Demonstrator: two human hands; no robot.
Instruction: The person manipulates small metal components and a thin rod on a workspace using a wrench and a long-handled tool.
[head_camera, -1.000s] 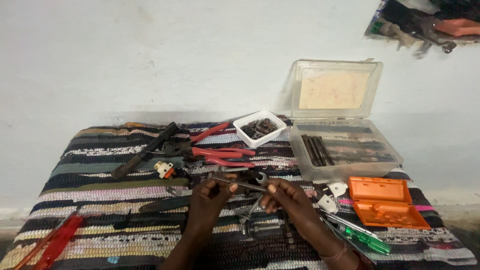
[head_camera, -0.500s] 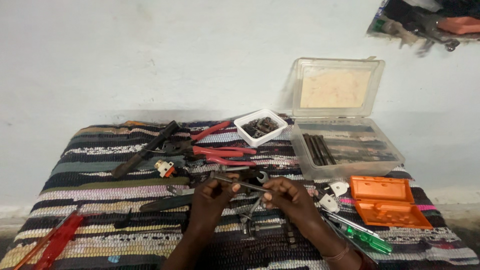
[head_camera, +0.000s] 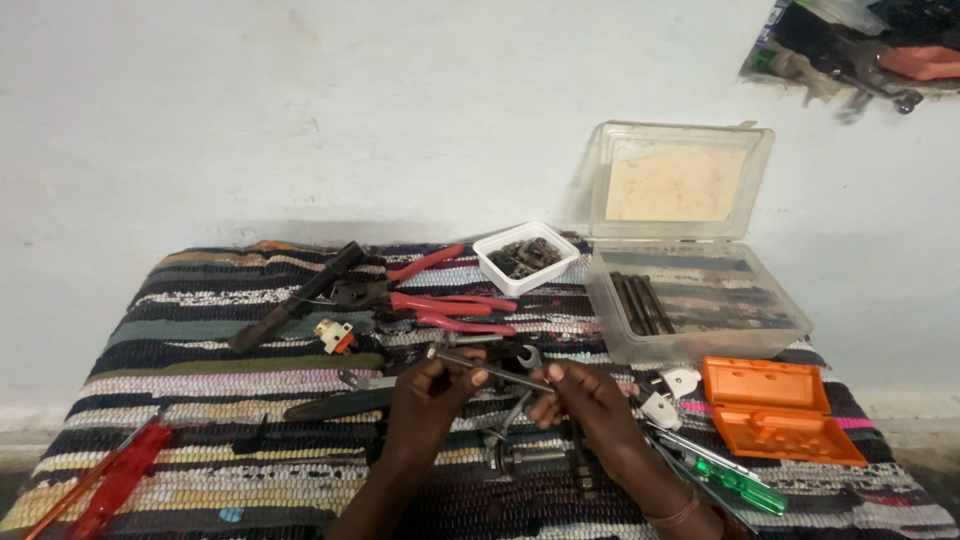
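Slim, seemingly metal rod (head_camera: 490, 368) between both hands (head_camera: 500, 400) over coarse striped woven rug (head_camera: 200, 400).

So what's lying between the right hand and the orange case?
In the head view, two white plugs lie on the rug between the right hand and the orange case.

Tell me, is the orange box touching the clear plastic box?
Apart. The head view shows the orange box lying in front of the clear plastic box, with a strip of striped rug visible between them.
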